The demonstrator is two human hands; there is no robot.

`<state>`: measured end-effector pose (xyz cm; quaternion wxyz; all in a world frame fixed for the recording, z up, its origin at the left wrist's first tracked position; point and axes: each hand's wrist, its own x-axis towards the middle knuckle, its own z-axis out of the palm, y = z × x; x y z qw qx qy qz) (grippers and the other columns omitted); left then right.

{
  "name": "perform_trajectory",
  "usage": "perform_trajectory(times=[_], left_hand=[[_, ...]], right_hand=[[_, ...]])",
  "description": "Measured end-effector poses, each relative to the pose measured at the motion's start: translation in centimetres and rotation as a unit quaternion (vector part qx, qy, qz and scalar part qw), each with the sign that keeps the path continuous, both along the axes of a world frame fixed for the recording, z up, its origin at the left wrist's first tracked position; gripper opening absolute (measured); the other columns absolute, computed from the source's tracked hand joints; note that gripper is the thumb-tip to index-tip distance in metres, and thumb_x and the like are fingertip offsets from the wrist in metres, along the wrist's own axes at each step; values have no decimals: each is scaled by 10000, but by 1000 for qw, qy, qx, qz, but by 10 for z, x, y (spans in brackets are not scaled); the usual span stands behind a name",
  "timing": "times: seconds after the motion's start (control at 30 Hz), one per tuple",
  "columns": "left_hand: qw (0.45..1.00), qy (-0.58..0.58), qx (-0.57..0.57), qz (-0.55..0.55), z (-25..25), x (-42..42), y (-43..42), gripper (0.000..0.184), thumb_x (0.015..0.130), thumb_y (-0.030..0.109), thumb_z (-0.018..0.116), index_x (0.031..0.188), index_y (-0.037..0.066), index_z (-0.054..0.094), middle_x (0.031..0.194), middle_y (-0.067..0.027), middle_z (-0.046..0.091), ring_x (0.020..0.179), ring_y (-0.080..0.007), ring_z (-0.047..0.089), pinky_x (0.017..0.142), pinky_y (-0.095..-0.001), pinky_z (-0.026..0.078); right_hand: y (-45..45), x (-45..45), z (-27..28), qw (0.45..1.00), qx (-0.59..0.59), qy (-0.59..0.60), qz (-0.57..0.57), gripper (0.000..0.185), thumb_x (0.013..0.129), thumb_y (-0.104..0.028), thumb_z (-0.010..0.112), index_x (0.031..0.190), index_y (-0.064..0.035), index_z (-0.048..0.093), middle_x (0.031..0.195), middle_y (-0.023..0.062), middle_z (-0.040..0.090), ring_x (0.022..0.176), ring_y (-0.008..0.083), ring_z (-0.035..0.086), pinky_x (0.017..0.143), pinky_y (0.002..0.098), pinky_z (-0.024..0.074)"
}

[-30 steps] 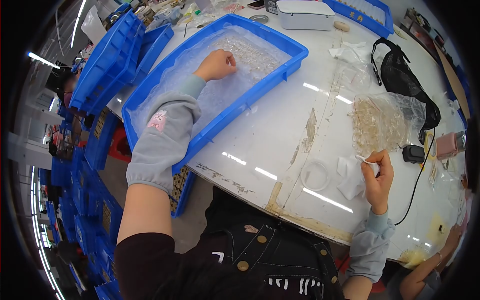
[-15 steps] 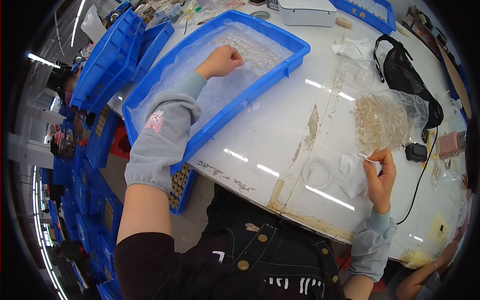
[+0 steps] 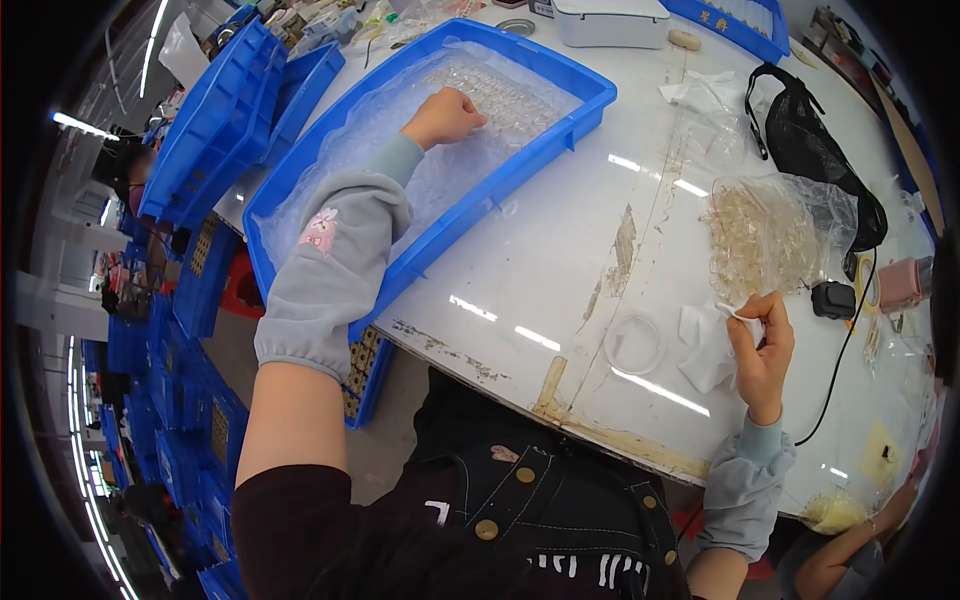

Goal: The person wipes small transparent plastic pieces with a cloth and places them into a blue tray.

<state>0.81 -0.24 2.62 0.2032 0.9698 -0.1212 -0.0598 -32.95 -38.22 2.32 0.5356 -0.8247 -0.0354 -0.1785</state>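
Note:
My left hand is over the blue tray, its fingers pinched together; whatever they hold is too small to make out. Below it the tray is lined with clear plastic, and rows of small clear pieces lie toward its far end. At the right, my right hand pinches a white cloth, part of which rests on the table. Just beyond that hand is a plastic bag of small clear-yellowish pieces. A clear round ring lies left of the cloth.
Blue trays are stacked at the left. Along the back are a white box and another blue tray. A black mesh bag and a small black case lie at the right. A co-worker's arm shows at lower right.
My left hand has shifted slightly up and right over the tray, its fingers still together. My right hand keeps its pinch on the cloth. The view has shifted slightly.

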Motion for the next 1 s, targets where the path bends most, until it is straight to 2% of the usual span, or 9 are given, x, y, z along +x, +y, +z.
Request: perform_trajectory(times=[0.07, 0.17, 0.27, 0.37, 0.47, 0.57, 0.67, 0.93, 1.0], left_hand=[[1000, -12, 2, 6, 1, 0, 0, 230, 822, 258, 751, 784, 38, 696, 745, -79, 690, 680, -164, 626, 640, -322, 493], [999, -25, 12, 33, 2, -3, 0, 214, 771, 275, 757, 774, 66, 709, 834, -150, 724, 807, -294, 697, 751, -383, 535], [995, -85, 40, 44, -2, -5, -1, 192, 772, 267, 752, 797, 83, 703, 875, -146, 723, 862, -301, 693, 779, -394, 532], [990, -128, 18, 54, -1, -6, 5, 190, 779, 270, 747, 821, 91, 703, 905, -144, 719, 893, -306, 686, 797, -402, 527], [991, -134, 4, 23, 3, -7, 18, 214, 778, 288, 754, 794, 82, 699, 872, -145, 718, 859, -306, 688, 772, -404, 529], [998, -50, 31, 28, 13, -19, 20, 238, 774, 302, 761, 776, 72, 701, 835, -142, 716, 829, -305, 688, 750, -404, 532], [995, -82, 50, 5, 7, -26, 20, 259, 765, 274, 773, 769, 26, 702, 756, -117, 701, 707, -238, 672, 660, -345, 515], [995, -84, 58, -19, 0, -24, 23, 239, 784, 254, 755, 802, 19, 713, 789, -128, 709, 730, -246, 676, 681, -350, 519], [994, -95, 51, -27, 4, -28, 18, 233, 789, 251, 750, 810, 21, 713, 796, -129, 708, 738, -247, 676, 684, -352, 520]], right_hand=[[0, 0, 0, 1000, 0, -2, 0, 130, 800, 54, 585, 830, -12, 477, 687, 27, 454, 653, 101, 392, 622, 257, 316], [-1, 0, -2, 1000, 4, 2, -1, 132, 800, 53, 586, 829, -13, 476, 687, 27, 455, 652, 103, 393, 622, 258, 316], [-1, 0, -1, 1000, 4, 8, 0, 133, 801, 53, 586, 830, -14, 476, 689, 28, 457, 651, 104, 395, 622, 258, 317], [-2, -1, -1, 1000, 4, 8, -1, 133, 802, 54, 586, 832, -14, 476, 691, 28, 459, 650, 104, 395, 622, 258, 318], [-2, -1, -1, 1000, 9, 12, -1, 133, 802, 55, 586, 833, -14, 476, 692, 28, 459, 650, 102, 395, 620, 257, 318], [-2, -1, -3, 1000, 11, 15, 0, 132, 802, 55, 586, 831, -13, 476, 691, 28, 458, 650, 101, 395, 618, 255, 319], [-1, -1, -2, 1000, 7, 12, 1, 129, 803, 54, 584, 830, -13, 476, 690, 27, 458, 649, 100, 396, 618, 253, 319], [-2, -2, -1, 1000, 0, 24, 9, 131, 823, 28, 579, 845, -35, 465, 738, 5, 434, 703, 84, 384, 663, 234, 310], [-1, 0, 0, 1000, 1, 9, 4, 126, 811, 44, 581, 833, -20, 474, 702, 19, 451, 662, 93, 392, 624, 247, 313]])
